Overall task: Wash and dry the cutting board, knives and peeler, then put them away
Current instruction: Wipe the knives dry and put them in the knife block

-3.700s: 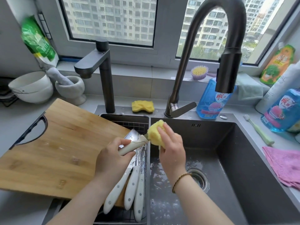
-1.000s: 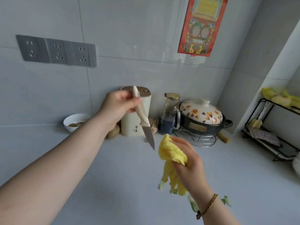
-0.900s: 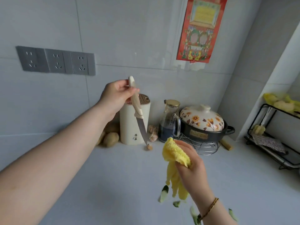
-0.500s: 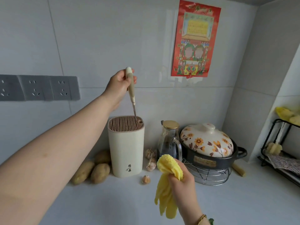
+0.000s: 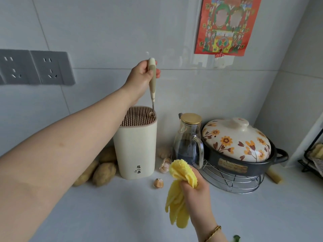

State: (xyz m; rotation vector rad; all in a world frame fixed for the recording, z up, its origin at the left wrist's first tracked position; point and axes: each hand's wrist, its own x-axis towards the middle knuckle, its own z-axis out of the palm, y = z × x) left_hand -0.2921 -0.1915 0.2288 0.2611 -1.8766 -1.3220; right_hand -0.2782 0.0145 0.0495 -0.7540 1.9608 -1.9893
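Nearest, the right hand [image 5: 195, 191] bunches a yellow cloth [image 5: 178, 203] in curled fingers. Farther off, the left hand [image 5: 139, 77] grips a knife [image 5: 152, 79] by its handle, the blade pointing down from the fist into the knife block [image 5: 136, 145] below.

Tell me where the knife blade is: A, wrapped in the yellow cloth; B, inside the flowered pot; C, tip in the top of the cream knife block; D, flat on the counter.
C: the left hand holds the knife upright by its handle, blade tip in the slotted top of the knife block.
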